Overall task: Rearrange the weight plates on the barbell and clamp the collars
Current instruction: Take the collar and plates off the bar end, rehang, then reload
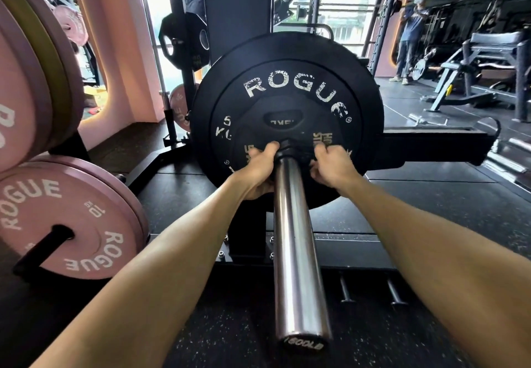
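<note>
A steel barbell sleeve (293, 241) runs from the bottom centre away from me. On it sits a large black Rogue bumper plate (287, 80), with a smaller black grip plate (287, 109) in front of it. A black collar (288, 149) rings the sleeve right against the small plate. My left hand (257, 171) grips the collar from the left, thumb on top. My right hand (330, 166) is closed on the collar's right side, and my fingers hide part of it.
Pink Rogue plates (71, 218) hang on storage pegs at the left, more pink and olive ones above. A black rack upright (235, 8) stands behind the barbell. A bench frame (488, 60) and a standing person (411, 34) are at the far right. The rubber floor is dark.
</note>
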